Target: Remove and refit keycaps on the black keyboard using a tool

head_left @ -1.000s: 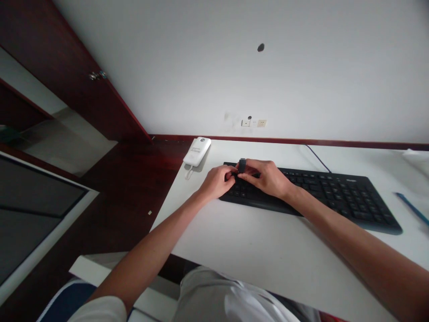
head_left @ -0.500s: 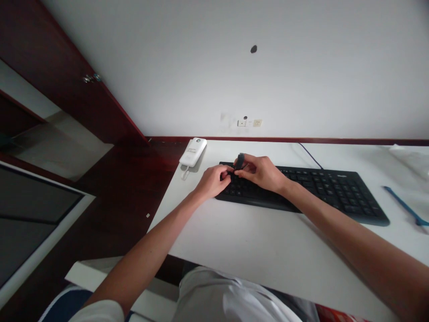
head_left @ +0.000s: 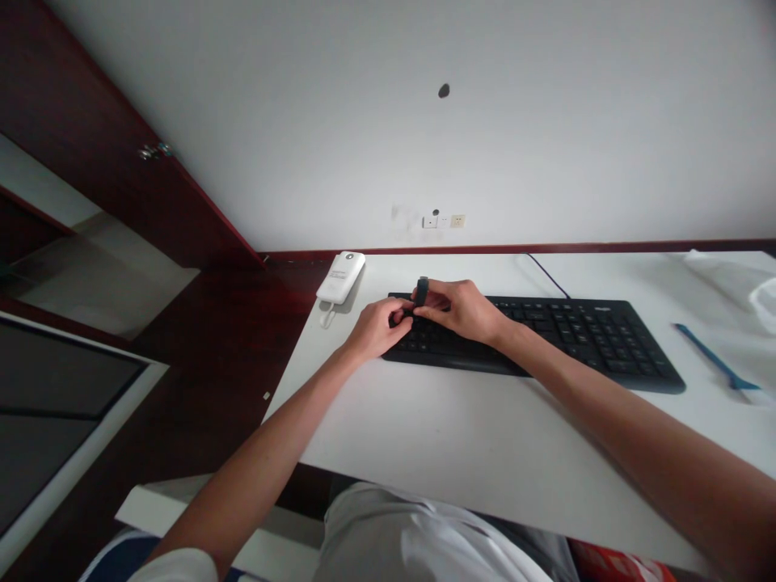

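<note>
A black keyboard (head_left: 575, 339) lies across the white table. Over its left end, my right hand (head_left: 464, 307) pinches a small dark block-like piece (head_left: 422, 289) upright between thumb and fingers; its exact kind is too small to tell. My left hand (head_left: 379, 327) is beside it at the keyboard's left edge, fingers curled and thumb bent inward, its fingertips close to the lower end of the dark piece. Whatever the left fingers hold, if anything, is hidden. Both hands cover part of the keys.
A white power bank (head_left: 341, 277) with a short white cable lies at the table's (head_left: 388, 428) back left corner. At right are a blue flat tool (head_left: 706, 347) and crumpled clear plastic (head_left: 736, 283). The keyboard cable (head_left: 549, 276) runs to the back edge by the wall.
The camera view has shifted slightly, bringing more of the right side into sight. Both hands stay at the keyboard's left end, and the dark piece looks more upright.
</note>
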Demonstrator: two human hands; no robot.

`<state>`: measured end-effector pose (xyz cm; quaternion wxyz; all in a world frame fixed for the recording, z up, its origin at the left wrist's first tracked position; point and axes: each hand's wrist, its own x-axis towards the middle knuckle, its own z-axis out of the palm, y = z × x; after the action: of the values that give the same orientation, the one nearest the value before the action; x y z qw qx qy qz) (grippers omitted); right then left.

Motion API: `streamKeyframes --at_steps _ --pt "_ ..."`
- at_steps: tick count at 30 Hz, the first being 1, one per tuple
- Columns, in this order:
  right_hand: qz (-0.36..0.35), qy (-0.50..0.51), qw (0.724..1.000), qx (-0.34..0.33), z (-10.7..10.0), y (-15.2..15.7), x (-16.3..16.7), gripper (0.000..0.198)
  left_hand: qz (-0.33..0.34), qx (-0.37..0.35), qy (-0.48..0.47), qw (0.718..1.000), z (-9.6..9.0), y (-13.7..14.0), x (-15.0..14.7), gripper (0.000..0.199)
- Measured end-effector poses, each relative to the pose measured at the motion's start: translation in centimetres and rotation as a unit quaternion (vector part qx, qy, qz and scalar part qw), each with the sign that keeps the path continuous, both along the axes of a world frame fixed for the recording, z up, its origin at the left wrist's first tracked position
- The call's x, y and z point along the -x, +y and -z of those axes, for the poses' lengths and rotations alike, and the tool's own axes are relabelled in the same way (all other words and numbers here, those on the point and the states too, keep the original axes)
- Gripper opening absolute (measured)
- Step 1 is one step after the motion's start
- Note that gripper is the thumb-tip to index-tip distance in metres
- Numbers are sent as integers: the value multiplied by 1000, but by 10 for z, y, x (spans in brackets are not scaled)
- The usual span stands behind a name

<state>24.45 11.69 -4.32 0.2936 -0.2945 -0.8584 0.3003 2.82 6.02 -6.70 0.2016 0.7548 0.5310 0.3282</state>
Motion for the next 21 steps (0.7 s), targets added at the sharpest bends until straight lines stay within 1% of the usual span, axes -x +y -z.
streamKeyframes --at_steps 4,8,10,14,16,19,21 --pt "9 3 1000 0 1 -3 2 21 7 -15 7 1000 -1 1 0 20" --pt "-11 -5 1000 24 -7 0 1 23 -1 1 13 1000 -2 2 1 22" --pt "-14 -4 999 30 -12 4 -1 28 -5 5 19 1000 -2 3 1 22" --pt "-21 28 999 37 -23 6 -2 44 -6 2 24 1000 -3 3 2 20" --pt "-29 42 998 31 -26 3 -1 47 -4 3 24 1000 -3 3 3 20" --pt "-34 53 998 -2 -27 -2 3 48 -5 1 39 999 -3 3 2 20" --pt "-36 44 998 -26 -28 -4 5 42 -13 -4 55 998 -3 2 2 22"
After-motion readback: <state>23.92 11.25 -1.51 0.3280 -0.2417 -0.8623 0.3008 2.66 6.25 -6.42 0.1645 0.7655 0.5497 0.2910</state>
